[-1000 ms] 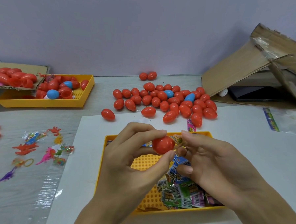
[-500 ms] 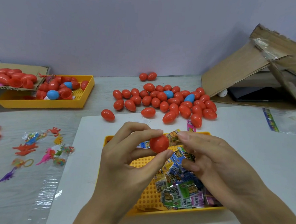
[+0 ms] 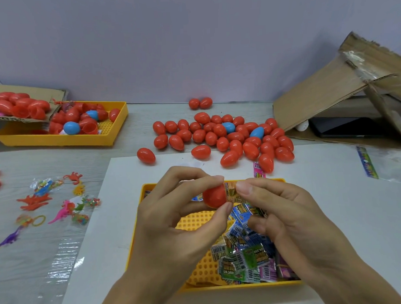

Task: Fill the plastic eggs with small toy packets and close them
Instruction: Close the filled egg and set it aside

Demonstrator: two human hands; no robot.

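While both hands sit over the near yellow tray [image 3: 138, 227], I see the left hand [image 3: 173, 225] gripping a red egg half [image 3: 214, 196] between thumb and fingertips, open side facing right. Right hand [image 3: 289, 217] pinches a small toy packet [image 3: 231, 190] at the egg half's mouth, forefinger on top; packet touches the rim, and I can't tell how far in it sits. Thumb of the right hand is mostly hidden.

Near tray sits on a white sheet [image 3: 337, 214] on the bench [image 3: 26, 265]. Loose packets [image 3: 244, 258] are piled in the tray's right part, under and beside the right hand; bare perforated floor shows on its left part.

Beyond the tray: a cluster of closed red eggs [image 3: 226, 138] with two blue ones [image 3: 228, 127] mixed in, one stray red egg [image 3: 146, 155] to the left, two more [image 3: 200, 103] near the wall. A pink packet [image 3: 258, 172] lies between cluster and tray.

Far left: second yellow tray [image 3: 117, 130] with red egg halves and blue eggs, a cardboard piece [image 3: 29, 91] with more red halves resting partly over it. Left bench: small rubbery toy creatures [image 3: 56, 203] in clear wrappers. Far right: a collapsed cardboard box [image 3: 326, 91] and a clear bag [image 3: 381, 165].
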